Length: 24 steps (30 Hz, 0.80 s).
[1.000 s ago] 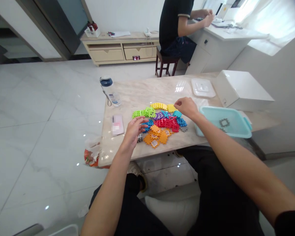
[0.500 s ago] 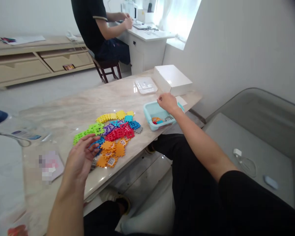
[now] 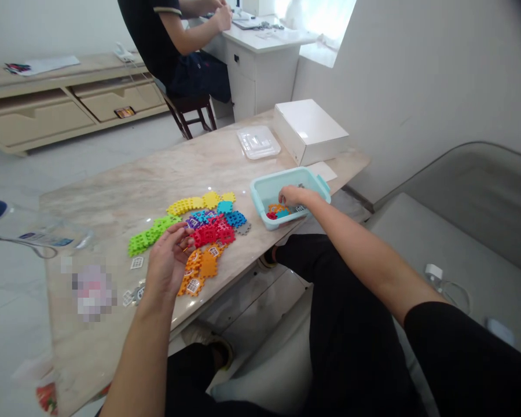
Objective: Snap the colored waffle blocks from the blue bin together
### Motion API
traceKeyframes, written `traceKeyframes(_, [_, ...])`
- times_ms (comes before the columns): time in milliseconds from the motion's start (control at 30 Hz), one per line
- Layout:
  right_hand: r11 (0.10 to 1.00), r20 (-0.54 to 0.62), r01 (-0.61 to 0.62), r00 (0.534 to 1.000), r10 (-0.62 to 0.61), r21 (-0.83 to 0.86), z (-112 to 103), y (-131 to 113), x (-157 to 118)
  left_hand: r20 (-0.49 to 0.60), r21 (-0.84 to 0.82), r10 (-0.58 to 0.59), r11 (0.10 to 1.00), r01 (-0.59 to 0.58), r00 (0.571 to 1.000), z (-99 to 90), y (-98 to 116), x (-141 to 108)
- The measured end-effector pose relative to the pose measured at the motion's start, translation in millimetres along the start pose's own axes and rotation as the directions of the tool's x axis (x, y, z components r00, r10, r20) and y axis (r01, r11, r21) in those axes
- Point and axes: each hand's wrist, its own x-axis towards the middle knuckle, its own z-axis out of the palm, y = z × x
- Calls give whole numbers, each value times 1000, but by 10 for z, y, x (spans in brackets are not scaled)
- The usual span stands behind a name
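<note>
My right hand point(image 3: 293, 196) reaches down into a light blue plastic basket point(image 3: 260, 202), fingers bent together over orange, red, blue and grey interlocking tiles point(image 3: 279, 209) at its bottom. Whether a tile is between those fingertips is hidden. My left hand point(image 3: 170, 252) hovers by the sorted tiles on the table, its fingers loosely curled and apart, with nothing seen in them. Beside it lie red tiles point(image 3: 211, 231) and orange tiles point(image 3: 207, 265). Green tiles point(image 3: 150, 236), yellow tiles point(image 3: 191, 205), purple and blue tiles point(image 3: 235, 219) spread in overlapping rows behind.
A clear lid point(image 3: 259, 142) and a white box point(image 3: 311, 130) stand at the table's far end. Small white and grey window pieces point(image 3: 136, 263) lie left of my left hand. A large clear bottle point(image 3: 39, 229) is at the left. Another person point(image 3: 173, 46) sits at a white desk.
My right hand has gone from above the basket's rim down into it. My left hand has shifted right, towards the red and orange tiles, and the small window pieces have come into view.
</note>
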Motion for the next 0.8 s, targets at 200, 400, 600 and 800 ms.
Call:
traceKeyframes(200, [999,91,27,995,-29,30,-14,20,46,-10,23,-34,999,35,999,-2,-33,47])
traceKeyframes(400, [996,108,51,992,-58,67,-17,68,58,22,108,-102,989,99,995,2,-78,49])
traceKeyframes(600, [988,177,105,976,-125,116,-56,167,-6,-14,143,-116,983,117,993,8,-85,32])
traceKeyframes(800, [988,170,97,979,-116,120,-98,185,-74,-40,167,-145,974,150,989,39,-77,2])
